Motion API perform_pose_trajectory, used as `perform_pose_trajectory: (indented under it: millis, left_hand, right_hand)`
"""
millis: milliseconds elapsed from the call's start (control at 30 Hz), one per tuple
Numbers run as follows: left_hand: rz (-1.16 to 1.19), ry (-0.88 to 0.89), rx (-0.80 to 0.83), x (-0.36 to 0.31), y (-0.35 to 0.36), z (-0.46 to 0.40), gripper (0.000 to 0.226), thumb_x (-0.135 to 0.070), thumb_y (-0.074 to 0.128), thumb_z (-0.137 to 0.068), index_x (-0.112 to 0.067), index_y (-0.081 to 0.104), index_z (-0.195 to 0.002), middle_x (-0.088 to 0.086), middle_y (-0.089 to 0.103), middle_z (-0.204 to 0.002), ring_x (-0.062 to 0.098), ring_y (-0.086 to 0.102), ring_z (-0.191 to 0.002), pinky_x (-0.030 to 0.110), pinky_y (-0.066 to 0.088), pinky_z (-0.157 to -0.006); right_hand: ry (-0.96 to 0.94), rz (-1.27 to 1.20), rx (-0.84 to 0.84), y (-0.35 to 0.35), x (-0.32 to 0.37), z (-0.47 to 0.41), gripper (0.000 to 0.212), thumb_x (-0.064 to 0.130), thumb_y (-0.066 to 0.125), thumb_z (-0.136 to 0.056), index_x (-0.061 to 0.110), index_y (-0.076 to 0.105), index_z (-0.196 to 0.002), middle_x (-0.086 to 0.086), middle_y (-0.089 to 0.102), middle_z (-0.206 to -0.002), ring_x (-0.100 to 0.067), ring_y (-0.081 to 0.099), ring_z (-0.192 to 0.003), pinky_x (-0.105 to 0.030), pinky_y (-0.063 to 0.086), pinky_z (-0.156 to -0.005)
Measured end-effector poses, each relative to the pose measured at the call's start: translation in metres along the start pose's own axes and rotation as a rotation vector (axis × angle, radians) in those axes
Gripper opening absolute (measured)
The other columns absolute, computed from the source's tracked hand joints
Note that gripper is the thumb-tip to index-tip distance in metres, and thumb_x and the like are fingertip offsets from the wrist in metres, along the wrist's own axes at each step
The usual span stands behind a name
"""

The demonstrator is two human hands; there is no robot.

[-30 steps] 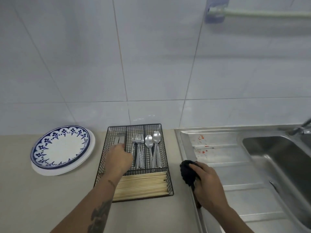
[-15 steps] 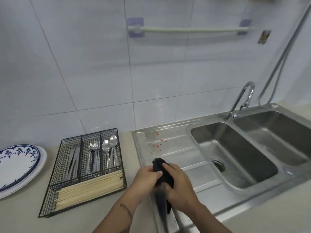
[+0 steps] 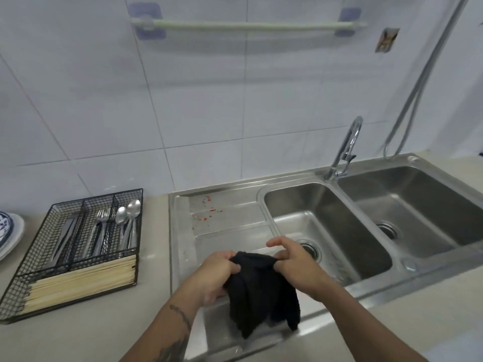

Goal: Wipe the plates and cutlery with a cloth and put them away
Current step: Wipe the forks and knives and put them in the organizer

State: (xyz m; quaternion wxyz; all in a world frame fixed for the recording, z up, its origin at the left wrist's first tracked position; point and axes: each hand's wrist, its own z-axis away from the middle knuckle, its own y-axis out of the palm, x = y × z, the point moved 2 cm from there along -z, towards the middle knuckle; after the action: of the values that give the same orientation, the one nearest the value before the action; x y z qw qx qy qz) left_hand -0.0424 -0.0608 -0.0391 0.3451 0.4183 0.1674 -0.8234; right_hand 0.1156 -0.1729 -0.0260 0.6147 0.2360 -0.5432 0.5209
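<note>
A black cloth [image 3: 261,291] hangs spread between both hands above the steel draining board [image 3: 230,231]. My left hand [image 3: 215,273] grips its left top corner and my right hand [image 3: 292,259] pinches its right top corner. To the left, a black wire cutlery tray [image 3: 15,280] sits on the counter with knives, forks [image 3: 100,231] and spoons [image 3: 128,220] in its back compartments and pale chopsticks [image 3: 81,280] across the front. A stack of plates [image 3: 9,233], blue-patterned on top, shows partly at the far left edge.
A double steel sink [image 3: 326,218] lies to the right, with a curved tap [image 3: 345,150] behind the divider. Red specks mark the back of the draining board. A towel rail [image 3: 248,26] is fixed on the tiled wall. A metal hose [image 3: 418,84] hangs at the right.
My left hand left the cutlery tray and joined the right hand on the cloth. The cloth went from bunched to spread open between both hands. The view swung right toward the sink.
</note>
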Motion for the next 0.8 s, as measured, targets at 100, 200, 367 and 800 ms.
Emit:
perform_pose_trajectory:
  millis: [100, 200, 367, 800]
  left_hand:
    - [-0.148, 0.064, -0.16, 0.012, 0.011, -0.019, 0.03, 0.01, 0.048, -0.089, -0.012, 0.068, -0.095, 0.012, 0.071, -0.096, 0.021, 0.066, -0.085, 0.03, 0.054, -0.074]
    - [-0.459, 0.186, -0.368, 0.024, 0.017, -0.028, 0.033, -0.003, 0.055, -0.091, -0.019, 0.064, -0.118, -0.002, 0.061, -0.12, 0.019, 0.059, -0.112, 0.03, 0.048, -0.098]
    - [-0.913, 0.545, -0.476, 0.044, 0.049, -0.018, 0.037, -0.022, 0.052, -0.094, -0.023, 0.056, -0.131, -0.008, 0.049, -0.131, 0.014, 0.049, -0.121, 0.03, 0.04, -0.107]
    - [-1.299, 0.314, -0.238, 0.058, 0.076, -0.015, 0.065, -0.038, 0.038, -0.101, -0.019, 0.014, -0.159, 0.0, 0.01, -0.167, 0.019, 0.006, -0.153, 0.045, 0.002, -0.125]
  right_hand:
    - [0.089, 0.199, 0.075, -0.018, -0.02, -0.014, 0.043, -0.004, 0.048, -0.081, 0.026, 0.058, -0.11, -0.003, 0.066, -0.101, -0.016, 0.066, -0.085, -0.025, 0.055, -0.073]
    - [0.03, 0.543, -0.018, -0.027, -0.041, -0.024, 0.044, 0.005, 0.049, -0.085, 0.025, 0.055, -0.123, 0.001, 0.057, -0.12, -0.015, 0.055, -0.105, -0.026, 0.047, -0.089]
    - [-0.331, 0.798, -0.038, -0.02, -0.054, -0.009, 0.048, 0.019, 0.045, -0.09, 0.022, 0.045, -0.138, 0.007, 0.044, -0.139, -0.017, 0.04, -0.127, -0.031, 0.036, -0.107]
    - [-0.178, 1.117, 0.188, -0.016, -0.079, 0.006, 0.065, 0.036, 0.03, -0.099, 0.021, 0.001, -0.155, 0.004, -0.011, -0.162, -0.021, -0.009, -0.149, -0.058, -0.005, -0.116]
